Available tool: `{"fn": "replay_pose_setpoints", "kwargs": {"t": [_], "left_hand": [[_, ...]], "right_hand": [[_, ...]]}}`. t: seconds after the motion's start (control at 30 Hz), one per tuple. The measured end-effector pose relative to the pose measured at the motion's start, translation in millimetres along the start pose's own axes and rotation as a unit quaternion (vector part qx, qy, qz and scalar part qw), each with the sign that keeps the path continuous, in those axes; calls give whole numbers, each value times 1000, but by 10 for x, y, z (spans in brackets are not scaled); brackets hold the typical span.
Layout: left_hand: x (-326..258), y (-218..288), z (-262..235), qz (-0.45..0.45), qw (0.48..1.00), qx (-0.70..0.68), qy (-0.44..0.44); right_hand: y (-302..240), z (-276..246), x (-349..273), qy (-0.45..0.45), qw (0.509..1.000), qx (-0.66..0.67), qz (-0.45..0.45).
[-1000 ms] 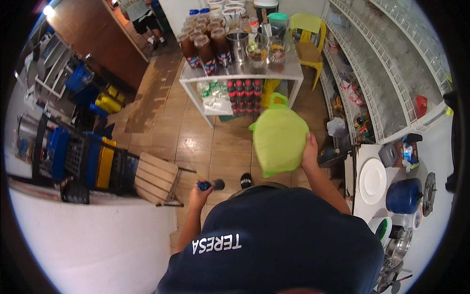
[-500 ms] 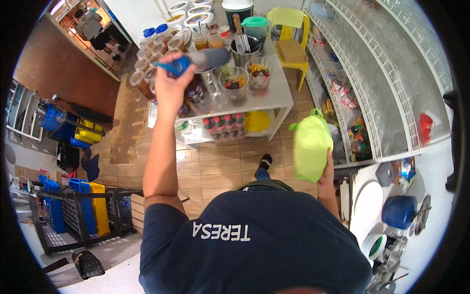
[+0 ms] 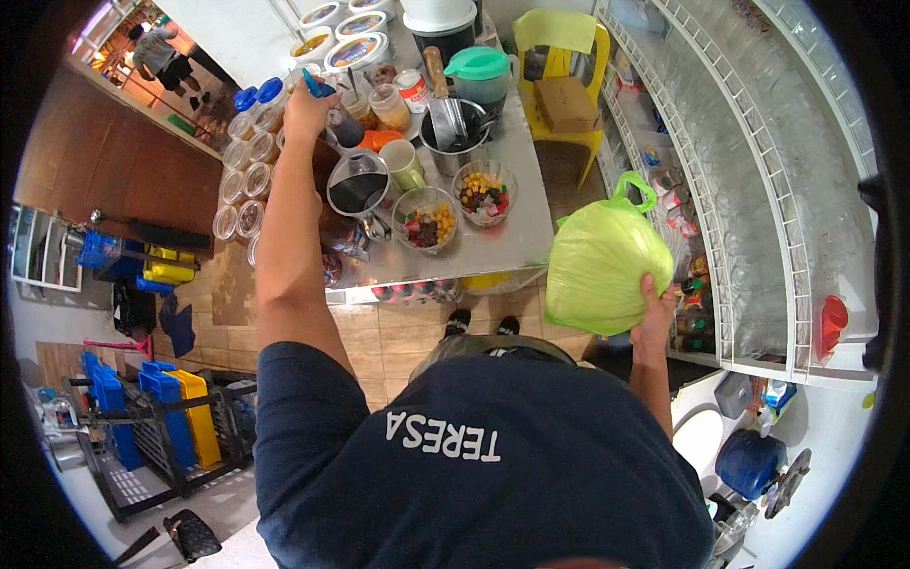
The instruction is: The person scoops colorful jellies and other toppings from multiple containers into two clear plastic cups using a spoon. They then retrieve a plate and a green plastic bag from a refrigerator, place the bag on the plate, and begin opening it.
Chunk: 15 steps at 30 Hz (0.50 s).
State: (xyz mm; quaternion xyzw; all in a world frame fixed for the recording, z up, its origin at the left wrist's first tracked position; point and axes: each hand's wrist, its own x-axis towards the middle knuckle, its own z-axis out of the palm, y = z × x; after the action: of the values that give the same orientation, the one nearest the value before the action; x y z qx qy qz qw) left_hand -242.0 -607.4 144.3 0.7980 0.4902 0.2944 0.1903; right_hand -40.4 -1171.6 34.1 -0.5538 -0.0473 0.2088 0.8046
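Observation:
My left hand [image 3: 308,112] reaches over the far left of the table and is closed around the blue top of a bottle with dark contents [image 3: 347,127]. My fingers and wrist hide part of the bottle, so I cannot tell whether it rests on the table. My right hand [image 3: 654,308] grips the side of a full lime-green plastic bag [image 3: 607,261], holding it off the table's right side with its handles up. Two clear cups [image 3: 425,220] of colourful sweet toppings stand near the table's front edge, beside a pitcher with dark contents [image 3: 358,185] and a pale green mug [image 3: 403,166].
Several lidded jars [image 3: 258,178] crowd the table's left side, with white tubs [image 3: 357,51] behind. A metal pot with utensils [image 3: 455,133] and a green-lidded pitcher [image 3: 481,71] stand right. A yellow chair [image 3: 588,71] holds a cardboard box [image 3: 566,104]. Wire shelving [image 3: 706,142] lines the right; crates [image 3: 171,417] stand left.
My left hand has carried the bottle away from me toward the jars on the far left. The green bag has turned, showing its broad side. I stand closer to the table.

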Motion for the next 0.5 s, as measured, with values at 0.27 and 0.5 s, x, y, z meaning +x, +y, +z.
{"fn": "replay_pose_setpoints", "kwargs": {"t": [0.27, 0.5], "left_hand": [[218, 42, 548, -25, 966, -240, -93], [409, -67, 904, -78, 949, -220, -210]], "right_hand": [[281, 151, 27, 28, 1000, -3, -2], [356, 286, -18, 47, 999, 22, -6]]}}
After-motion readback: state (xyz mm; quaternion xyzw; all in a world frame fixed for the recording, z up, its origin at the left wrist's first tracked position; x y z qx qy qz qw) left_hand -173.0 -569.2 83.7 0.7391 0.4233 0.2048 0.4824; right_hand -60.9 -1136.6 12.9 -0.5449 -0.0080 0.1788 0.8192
